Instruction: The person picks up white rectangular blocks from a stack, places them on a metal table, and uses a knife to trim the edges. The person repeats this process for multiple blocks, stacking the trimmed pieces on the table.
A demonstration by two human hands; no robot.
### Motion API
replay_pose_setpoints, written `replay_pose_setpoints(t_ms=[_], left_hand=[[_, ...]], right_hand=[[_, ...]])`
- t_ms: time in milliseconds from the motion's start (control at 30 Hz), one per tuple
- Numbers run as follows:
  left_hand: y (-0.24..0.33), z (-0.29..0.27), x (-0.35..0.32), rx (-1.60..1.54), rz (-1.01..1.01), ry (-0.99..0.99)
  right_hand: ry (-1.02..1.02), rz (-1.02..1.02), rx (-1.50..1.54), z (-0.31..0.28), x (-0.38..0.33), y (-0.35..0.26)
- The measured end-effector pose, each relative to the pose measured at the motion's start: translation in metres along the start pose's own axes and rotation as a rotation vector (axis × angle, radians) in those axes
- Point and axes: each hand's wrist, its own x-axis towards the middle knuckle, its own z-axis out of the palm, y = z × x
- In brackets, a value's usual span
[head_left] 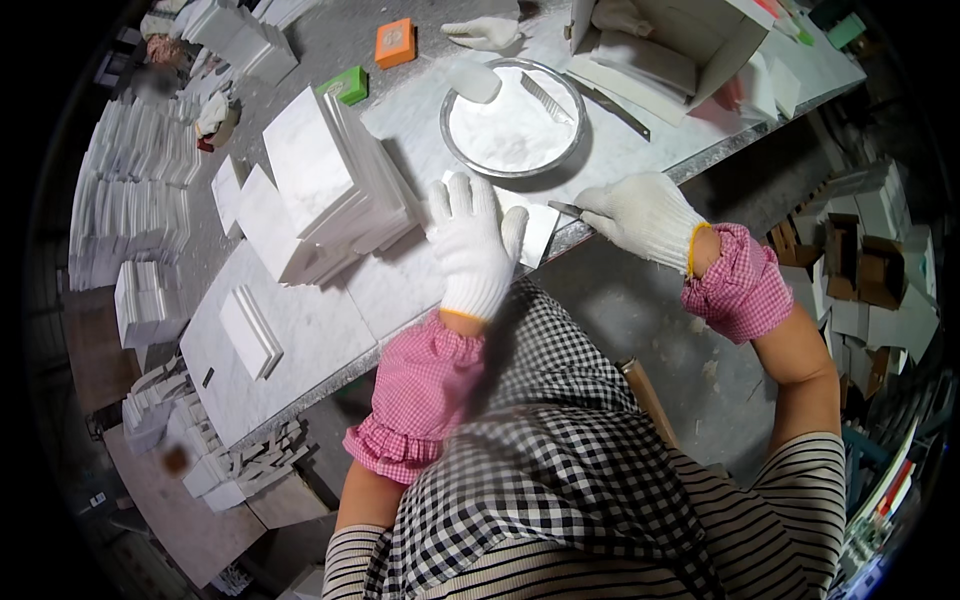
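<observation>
My left hand [470, 245], in a white knit glove, lies with its fingers spread on a white marble-like tile [540, 228] at the table's near edge. Part of that tile is hidden under the hand. In my right hand [645, 215], also gloved, is a small thin tool with a dark metal tip [565, 209]; its handle is hidden in the fingers. The tip points left, close to the tile's right corner. Just beyond both hands sits a round metal bowl [449, 140] of white powder or paste. A translucent scraper [475, 83] and a ridged strip [546, 98] rest in it.
Left of my hands stands a thick stack of white tiles [310, 170], with a smaller stack [250, 332] nearer. Behind are a green box [346, 85], an orange box [395, 43] and a loose glove [483, 33]. A dark flat blade [615, 108] lies beside an opened carton [735, 45].
</observation>
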Motion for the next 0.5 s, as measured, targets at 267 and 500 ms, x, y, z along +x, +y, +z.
replay_pose_setpoints(t_ms=[267, 500], left_hand=[[-0.002, 0.004, -0.002, 0.003, 0.035, 0.031], [-0.002, -0.003, 0.002, -0.073, 0.148, 0.088]], right_hand=[[0.193, 0.096, 0.156, 0.016, -0.006, 0.001], [0.198, 0.078, 0.144, 0.026, -0.003, -0.004]])
